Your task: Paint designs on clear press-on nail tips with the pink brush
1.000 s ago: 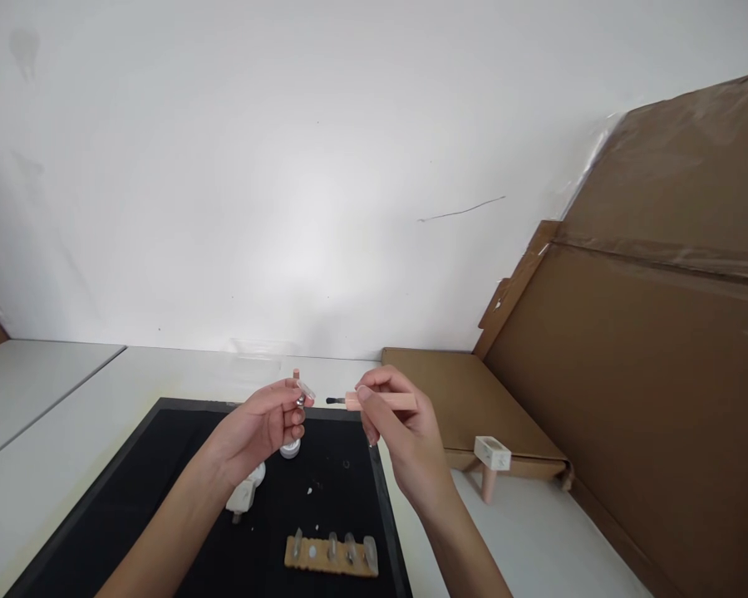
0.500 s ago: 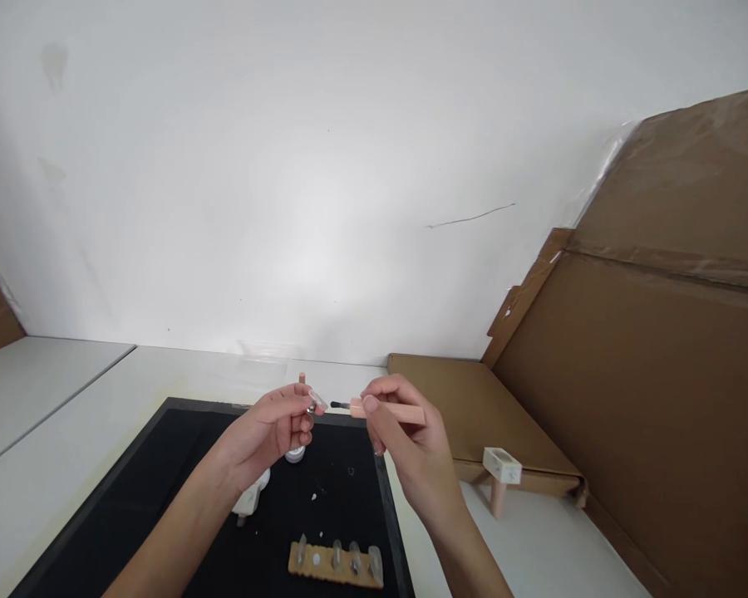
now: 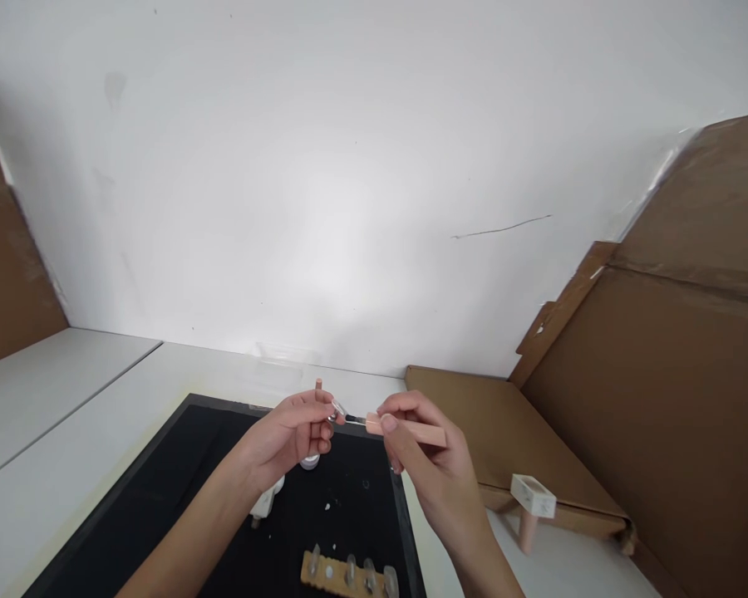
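Left hand [image 3: 299,433] pinching a clear nail [image 3: 339,407], right hand [image 3: 440,461] a brush [image 3: 425,433] at its 4 o'clock; one wobble could knock it loose.

We've a peach brush handle [image 3: 420,432] w/ blk bristles [image 3: 352,419], clear nail tip [image 3: 339,407], blk mat [image 3: 205,465] w/ dk-grey border [image 3: 401,507], tan nail stand [image 3: 340,578], brn cardboard box [image 3: 504,444], wht wall [image 3: 349,208].
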Tool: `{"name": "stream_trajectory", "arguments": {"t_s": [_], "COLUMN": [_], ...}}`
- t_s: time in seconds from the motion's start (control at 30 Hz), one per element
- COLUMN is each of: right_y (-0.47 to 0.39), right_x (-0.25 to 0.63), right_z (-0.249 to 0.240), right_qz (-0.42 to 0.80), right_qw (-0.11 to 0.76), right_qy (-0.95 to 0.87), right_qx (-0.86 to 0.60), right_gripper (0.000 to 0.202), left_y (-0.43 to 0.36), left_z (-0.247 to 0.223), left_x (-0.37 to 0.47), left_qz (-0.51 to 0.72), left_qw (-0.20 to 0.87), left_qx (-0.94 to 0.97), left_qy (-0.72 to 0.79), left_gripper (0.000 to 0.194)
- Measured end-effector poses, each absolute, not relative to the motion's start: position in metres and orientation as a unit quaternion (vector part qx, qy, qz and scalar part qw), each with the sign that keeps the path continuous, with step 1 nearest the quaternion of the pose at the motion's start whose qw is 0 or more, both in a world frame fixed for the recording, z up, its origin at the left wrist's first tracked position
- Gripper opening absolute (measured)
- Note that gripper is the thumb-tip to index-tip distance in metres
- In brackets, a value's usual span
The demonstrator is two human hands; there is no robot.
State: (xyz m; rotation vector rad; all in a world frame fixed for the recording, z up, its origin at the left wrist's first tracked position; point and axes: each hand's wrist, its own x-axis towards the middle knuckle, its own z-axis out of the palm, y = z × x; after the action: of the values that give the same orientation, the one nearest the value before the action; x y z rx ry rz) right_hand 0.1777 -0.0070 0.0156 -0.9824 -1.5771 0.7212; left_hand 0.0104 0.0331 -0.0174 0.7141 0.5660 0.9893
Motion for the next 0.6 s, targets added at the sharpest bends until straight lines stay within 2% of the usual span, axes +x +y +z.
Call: {"name": "stream_trajectory", "arguments": {"t_s": [0.23,0.6], "right_y": [-0.0052,-0.0052], "right_x": [0.1811,0.1816], "right_z": [0.0129,0.011], "right_qz": [0.328,0.313], "right_qw": [0.523,0.539], "right_qy": [-0.676,-0.671], "right_qx": [-0.401,-0.402], "right_gripper": [0.022,0.02], "left_y": [0.0332,0.032], "left_z": [-0.0179,-0.0176], "left_x": [0.0083,0.0057], "left_qz": [0.46,0.461], "left_qw": [0.784,0.782], "left_qx": [0.331,0.343], "left_qy": [0.252,0.243], "left_gripper": [0.023,0.021]}}
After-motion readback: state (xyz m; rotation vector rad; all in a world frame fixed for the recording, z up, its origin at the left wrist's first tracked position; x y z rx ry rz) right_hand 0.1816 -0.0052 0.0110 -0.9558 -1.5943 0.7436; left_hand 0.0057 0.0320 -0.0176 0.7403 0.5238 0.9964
